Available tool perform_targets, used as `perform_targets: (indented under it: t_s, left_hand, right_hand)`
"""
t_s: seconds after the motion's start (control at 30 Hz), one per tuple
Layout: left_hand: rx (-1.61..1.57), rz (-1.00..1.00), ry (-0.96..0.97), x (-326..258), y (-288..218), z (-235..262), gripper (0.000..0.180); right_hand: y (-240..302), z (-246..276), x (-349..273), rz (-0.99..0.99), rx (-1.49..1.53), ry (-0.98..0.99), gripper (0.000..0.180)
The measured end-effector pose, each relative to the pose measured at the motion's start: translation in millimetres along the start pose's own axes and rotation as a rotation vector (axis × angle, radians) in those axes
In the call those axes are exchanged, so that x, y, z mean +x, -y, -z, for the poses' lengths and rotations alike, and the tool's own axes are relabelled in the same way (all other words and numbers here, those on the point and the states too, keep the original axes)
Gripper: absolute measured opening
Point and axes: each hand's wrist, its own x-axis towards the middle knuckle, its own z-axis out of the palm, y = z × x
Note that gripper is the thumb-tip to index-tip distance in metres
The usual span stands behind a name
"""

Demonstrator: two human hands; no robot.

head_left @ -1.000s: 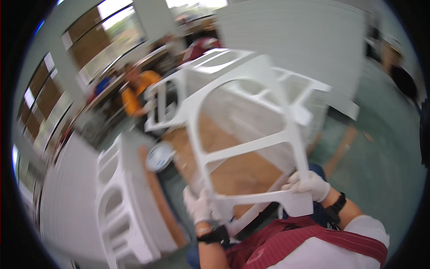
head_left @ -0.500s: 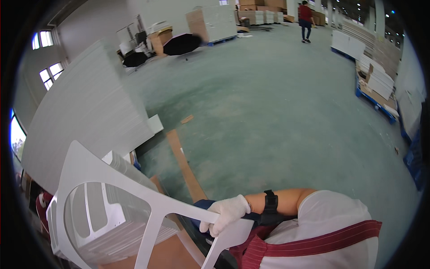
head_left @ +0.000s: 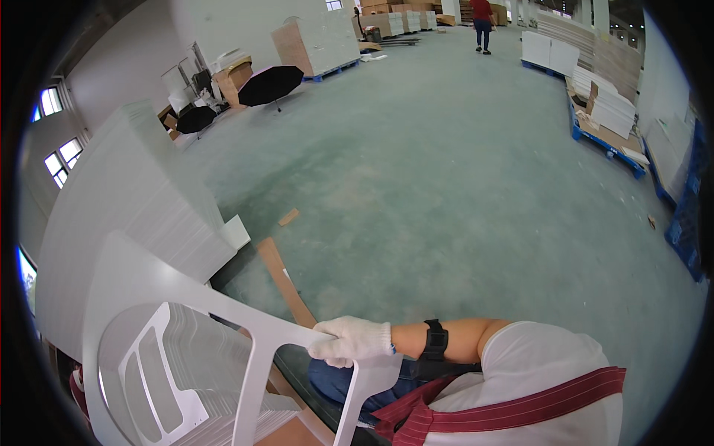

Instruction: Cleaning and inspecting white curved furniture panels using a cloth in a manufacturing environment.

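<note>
My right hand [head_left: 351, 340], in a white knit glove, is closed on the narrow edge of a white flat panel [head_left: 294, 334] with large rounded cutouts. The panel is tilted and stretches from my hand to the lower left. Through its openings shows a stack of white panels [head_left: 216, 364], the top one having similar cutouts. Brown board [head_left: 294, 435] lies beside the stack. My left hand is out of view.
At left stands a tall stack of white sheets [head_left: 134, 201]. A cardboard strip [head_left: 286, 282] lies on the green floor. Two black umbrellas [head_left: 271, 86] stand further back. Blue pallets [head_left: 606, 145] with boards line the right. A person [head_left: 483, 22] is far off.
The view has swung, so the background sits further left. My right hand, still gripping the panel, appears slightly higher and further left. The distant person appears a little smaller.
</note>
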Motion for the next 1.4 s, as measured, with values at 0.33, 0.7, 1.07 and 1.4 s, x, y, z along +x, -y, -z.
perform_targets:
  t_s: [0.33,0.7,1.07,1.4]
  left_hand:
    - [0.183,0.062,0.169,-18.1,-13.4,-7.2,0.026]
    - [0.127,-0.027,0.148,-36.1,-22.6,-4.8,0.019]
    - [0.060,-0.100,0.162,-55.7,-47.9,-16.2,0.029]
    - [0.199,0.116,0.207,-22.7,-10.0,21.5,0.029]
  right_hand:
    - [-9.0,16.4,-7.7,0.047,0.088,-0.161,0.042]
    - [-1.3,-3.2,-28.1,-0.001,0.009,-0.254,0.045]
    - [-18.0,1.1,-32.3,0.041,0.100,-0.284,0.038]
    - [-29.8,7.4,-27.4,0.086,0.076,-0.316,0.044]
